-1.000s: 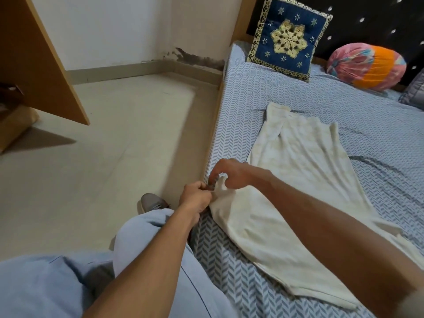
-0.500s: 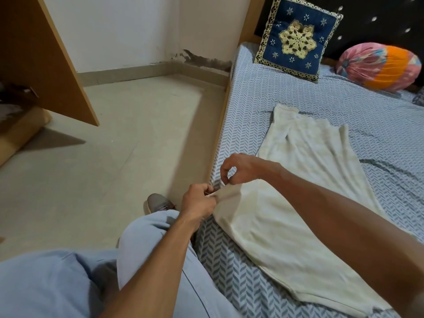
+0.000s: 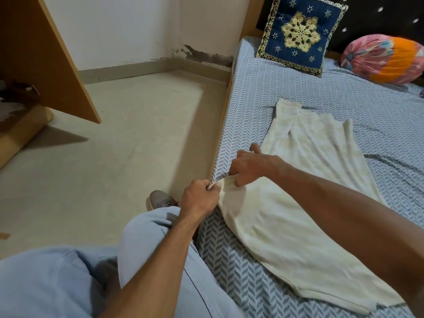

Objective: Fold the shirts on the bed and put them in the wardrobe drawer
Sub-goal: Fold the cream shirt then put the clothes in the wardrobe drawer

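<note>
The bed (image 3: 286, 92), under a blue-and-white chevron sheet, fills the right side, its left edge running along the bare floor (image 3: 128, 143). A wooden panel (image 3: 46, 56) slants down at the far left. A cream shirt (image 3: 296, 198) lies flat on the bed near that left edge, stretching from the near right corner up toward the middle. Against the headboard lean a blue embroidered cushion (image 3: 300, 33) and, to its right, a pink-and-orange bolster (image 3: 383, 58). The person's pale blue trouser leg (image 3: 149, 253) presses against the bed's left edge, a grey shoe (image 3: 160, 200) below it on the floor. The left hand (image 3: 199, 198) grips the shirt's corner at the bed's left edge, fingers curled round the cloth. The right hand (image 3: 250, 166), just beside it, pinches the same hem from above.
</note>
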